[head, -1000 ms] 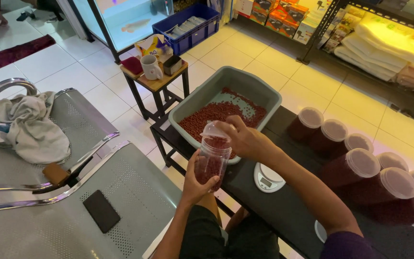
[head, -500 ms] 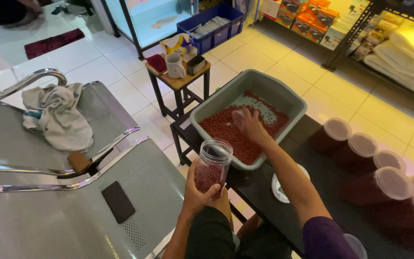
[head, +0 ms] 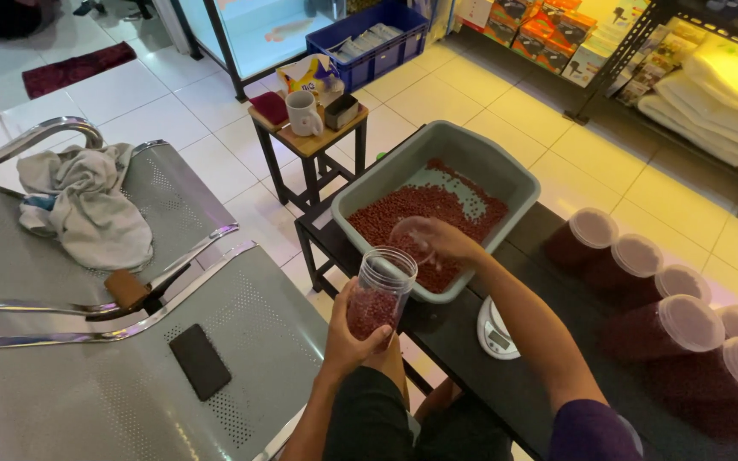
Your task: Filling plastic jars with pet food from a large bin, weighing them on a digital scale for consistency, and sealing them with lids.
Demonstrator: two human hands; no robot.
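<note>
Since the earlier frame, the right hand (head: 437, 243) has dipped lower into the grey tub (head: 369, 183) of red pellets (head: 403, 209), closed around a small clear scoop (head: 407, 235). The tub sits on a black table (head: 471, 341) at frame centre, over a white tiled floor (head: 181, 111), with metal bench seats (head: 87, 393) at left. The left hand (head: 352, 337), at lower centre, wraps around a clear jar (head: 379, 292), which stands upright with its mouth up, partly filled. Lidded jars (head: 642, 256) at right are blurred, and the scoop's outline is hard to make out.
</note>
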